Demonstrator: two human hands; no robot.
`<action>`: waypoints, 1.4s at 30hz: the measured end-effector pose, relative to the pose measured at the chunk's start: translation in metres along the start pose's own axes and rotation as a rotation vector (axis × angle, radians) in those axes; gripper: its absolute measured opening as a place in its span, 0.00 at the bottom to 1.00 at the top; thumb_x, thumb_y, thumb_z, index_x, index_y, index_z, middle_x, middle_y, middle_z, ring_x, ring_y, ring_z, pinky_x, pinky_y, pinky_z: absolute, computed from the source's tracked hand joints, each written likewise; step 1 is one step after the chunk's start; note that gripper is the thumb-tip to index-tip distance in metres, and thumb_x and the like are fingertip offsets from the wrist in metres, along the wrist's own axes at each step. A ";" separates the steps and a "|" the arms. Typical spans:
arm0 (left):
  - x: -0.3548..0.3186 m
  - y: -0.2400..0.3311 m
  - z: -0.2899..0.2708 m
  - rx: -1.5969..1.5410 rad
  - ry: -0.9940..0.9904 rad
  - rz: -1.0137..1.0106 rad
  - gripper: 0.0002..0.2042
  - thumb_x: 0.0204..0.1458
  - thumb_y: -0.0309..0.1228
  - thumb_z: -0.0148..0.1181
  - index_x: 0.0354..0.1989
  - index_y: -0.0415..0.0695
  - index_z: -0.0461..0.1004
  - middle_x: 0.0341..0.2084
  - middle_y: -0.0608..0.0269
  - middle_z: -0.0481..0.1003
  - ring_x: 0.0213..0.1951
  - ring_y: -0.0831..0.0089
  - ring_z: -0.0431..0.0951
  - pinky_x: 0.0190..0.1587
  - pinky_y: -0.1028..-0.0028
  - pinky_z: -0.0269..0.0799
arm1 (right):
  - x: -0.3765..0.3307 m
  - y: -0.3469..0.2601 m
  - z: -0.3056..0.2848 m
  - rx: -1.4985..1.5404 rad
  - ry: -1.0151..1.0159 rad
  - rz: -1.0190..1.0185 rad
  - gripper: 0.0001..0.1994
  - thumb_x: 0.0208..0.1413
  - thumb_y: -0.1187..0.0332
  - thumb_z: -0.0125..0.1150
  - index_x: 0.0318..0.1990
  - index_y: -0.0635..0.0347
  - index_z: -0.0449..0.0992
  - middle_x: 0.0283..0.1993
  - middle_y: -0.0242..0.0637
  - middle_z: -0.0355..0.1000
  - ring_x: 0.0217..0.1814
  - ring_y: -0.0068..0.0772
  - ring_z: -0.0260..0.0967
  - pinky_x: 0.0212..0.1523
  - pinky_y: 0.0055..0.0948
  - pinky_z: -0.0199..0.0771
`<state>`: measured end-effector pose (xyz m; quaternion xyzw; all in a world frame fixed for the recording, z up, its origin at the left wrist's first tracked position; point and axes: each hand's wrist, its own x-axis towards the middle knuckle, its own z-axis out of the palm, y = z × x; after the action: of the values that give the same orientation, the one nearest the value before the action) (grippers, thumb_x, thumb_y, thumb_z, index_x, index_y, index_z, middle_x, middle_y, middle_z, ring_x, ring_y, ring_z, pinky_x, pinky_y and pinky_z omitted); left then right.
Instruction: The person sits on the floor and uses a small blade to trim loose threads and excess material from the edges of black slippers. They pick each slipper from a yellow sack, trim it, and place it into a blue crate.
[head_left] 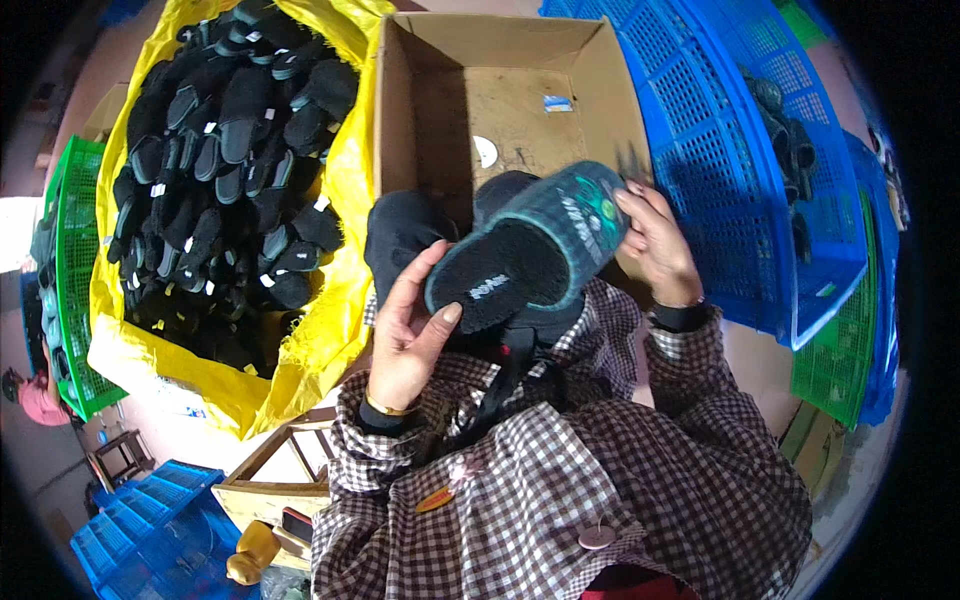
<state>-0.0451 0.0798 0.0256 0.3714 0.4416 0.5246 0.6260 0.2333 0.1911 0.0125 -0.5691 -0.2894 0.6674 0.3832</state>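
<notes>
A teal-green slipper [585, 225] with a black fleecy insole and a light and green print on its upper lies tilted over my lap. My left hand [408, 330] grips its heel end, thumb on the insole and fingers along the side. At the toe end, my right hand [655, 240] is closed around small dark snips [632, 165], whose pointed blades are blurred and stick up past the fingers. The right thumb and fingers are against the slipper's toe edge or very close to it. The palm side of that hand is hidden.
An open cardboard box [520, 110] stands ahead of my knees, with small scraps inside. To the left is a yellow sack [340, 250] full of black slippers [240, 140]. Blue plastic crates [690, 130] rise on the right. A wooden stool [275, 490] is near my left elbow.
</notes>
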 end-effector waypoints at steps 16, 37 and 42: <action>0.007 -0.105 -0.238 -0.236 0.969 -0.342 0.10 0.56 0.26 0.52 0.46 0.43 0.73 0.35 0.68 0.78 0.35 0.76 0.75 0.38 0.74 0.71 | -0.038 -0.047 -0.075 -0.427 0.489 -0.450 0.19 0.66 0.54 0.43 0.46 0.61 0.73 0.26 0.29 0.68 0.18 0.15 0.54 0.18 0.17 0.52; 0.072 -0.243 -0.322 -0.970 1.232 -0.392 0.12 0.55 0.40 0.60 0.37 0.44 0.73 0.30 0.61 0.73 0.28 0.67 0.70 0.29 0.68 0.70 | -0.039 0.025 0.075 -0.885 0.316 -0.538 0.09 0.66 0.69 0.42 0.31 0.60 0.62 0.28 0.31 0.55 0.32 0.24 0.52 0.37 0.24 0.56; 0.022 -0.142 -0.219 -0.854 0.725 -0.336 0.12 0.56 0.34 0.59 0.47 0.46 0.73 0.40 0.67 0.77 0.42 0.71 0.76 0.37 0.72 0.74 | -0.030 0.031 0.077 -0.813 0.319 -0.484 0.11 0.66 0.67 0.44 0.31 0.60 0.63 0.28 0.30 0.55 0.31 0.22 0.51 0.36 0.24 0.57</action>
<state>-0.2036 0.0768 -0.1827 -0.1924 0.4300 0.6432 0.6037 0.1539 0.1531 0.0175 -0.6839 -0.5878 0.2972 0.3137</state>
